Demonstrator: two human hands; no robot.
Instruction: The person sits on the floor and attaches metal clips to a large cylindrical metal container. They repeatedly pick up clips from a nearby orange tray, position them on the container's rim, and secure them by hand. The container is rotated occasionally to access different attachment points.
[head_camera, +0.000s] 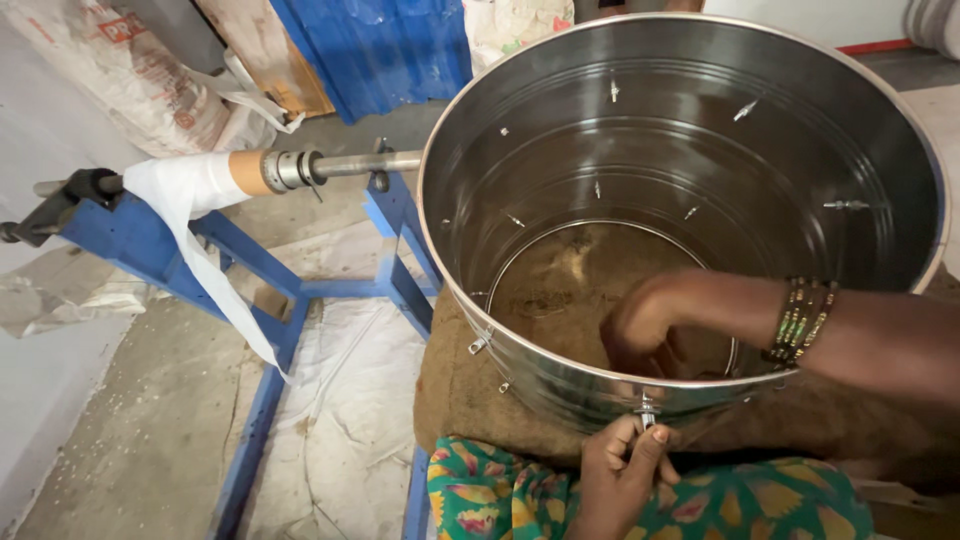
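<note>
Down at the bottom of the frame, the left hand (620, 470) comes up from over a bright green patterned cloth (500, 495), its fingers (650, 440) pinched together on a small metal fastener (646, 410) that sticks out of the outer wall of the big steel drum (560, 140). That drum lies tilted on its side on a brown burlap pad (450, 390), open mouth toward the camera, small screws poking through its ribbed inner wall. Reaching in over the rim from the right, the right hand (640, 325) is deep inside the drum, just behind the spot where the fastener sits; its fingers curl inward against the wall, though what they grip, I cannot tell. A stack of green and gold bangles (800, 320) rides on that wrist. Off to the left, a blue metal frame (250, 270) carries a steel shaft (340, 165) with white plastic sheeting (190, 215) draped from it, all standing on a dusty concrete floor (150, 430)
</note>
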